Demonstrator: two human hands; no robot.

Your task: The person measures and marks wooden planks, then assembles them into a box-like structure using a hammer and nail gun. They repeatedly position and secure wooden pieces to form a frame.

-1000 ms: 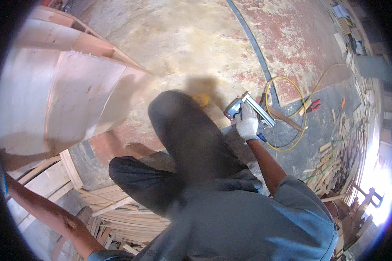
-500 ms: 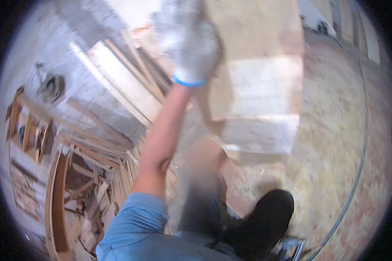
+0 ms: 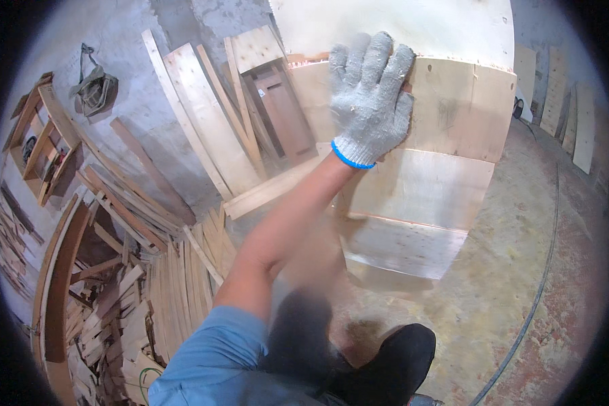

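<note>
In a grey knitted glove with a blue cuff, my left hand [image 3: 371,101] lies flat with fingers spread, its back toward me. It rests against a large curved wooden panel [image 3: 446,108] built of pale plywood strips joined edge to edge. The fingertips reach a horizontal seam where a lighter upper sheet [image 3: 399,24] meets the strip below. From the hand the panel runs down toward the floor, its lowest strip [image 3: 399,247] greyer and shinier. Nothing is gripped in this hand. My right hand is out of the picture.
Boards [image 3: 203,115] lean on the left wall beside a brown framed panel [image 3: 284,111]. Below lie stacked slats [image 3: 176,277], offcuts [image 3: 108,318] and a curved wooden piece [image 3: 61,291]. A bag [image 3: 95,89] hangs on the wall. Along the right floor runs a hose or cable [image 3: 545,277].
The view has shifted, and more of the panel's upper sheet shows. My left hand, blurred and cut off at the top before, now appears farther right, flat on the panel with fingers spread.
</note>
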